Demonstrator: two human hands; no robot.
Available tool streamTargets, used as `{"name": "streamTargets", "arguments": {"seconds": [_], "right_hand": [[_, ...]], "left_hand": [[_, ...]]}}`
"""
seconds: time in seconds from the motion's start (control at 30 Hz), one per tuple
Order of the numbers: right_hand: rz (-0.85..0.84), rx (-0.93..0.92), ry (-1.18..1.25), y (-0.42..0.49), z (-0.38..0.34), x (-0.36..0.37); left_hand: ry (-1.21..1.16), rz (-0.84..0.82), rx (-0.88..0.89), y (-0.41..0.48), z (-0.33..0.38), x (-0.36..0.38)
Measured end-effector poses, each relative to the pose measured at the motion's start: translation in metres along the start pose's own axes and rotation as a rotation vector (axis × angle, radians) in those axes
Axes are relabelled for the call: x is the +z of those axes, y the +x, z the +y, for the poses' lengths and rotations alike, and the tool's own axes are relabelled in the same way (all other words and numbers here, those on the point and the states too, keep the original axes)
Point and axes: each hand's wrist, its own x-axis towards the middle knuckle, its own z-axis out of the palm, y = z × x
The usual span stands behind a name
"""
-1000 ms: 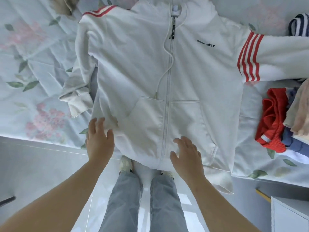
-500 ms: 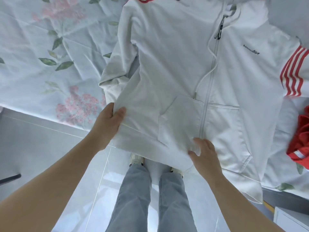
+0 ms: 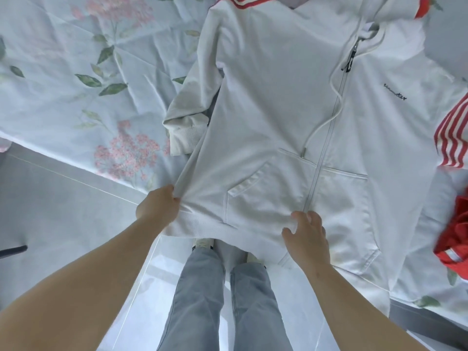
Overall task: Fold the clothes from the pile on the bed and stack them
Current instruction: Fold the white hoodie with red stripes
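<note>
The white zip hoodie (image 3: 278, 97) lies flat on the flowery bed (image 3: 63, 84), front side up, with its bottom edge hanging over the bed's side. The left hand (image 3: 158, 209) grips the bottom corner. The right hand (image 3: 307, 236) pinches the bottom edge by the zip (image 3: 326, 138). Red clothes (image 3: 453, 236) lie near the right.
</note>
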Motion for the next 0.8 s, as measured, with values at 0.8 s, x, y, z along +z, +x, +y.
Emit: {"name": "streamTargets", "arguments": {"seconds": [0.8], "right_hand": [[-0.025, -0.009, 0.368, 0.064, -0.172, -0.035]], "left_hand": [[-0.486, 0.156, 0.174, 0.106, 0.044, -0.173]]}}
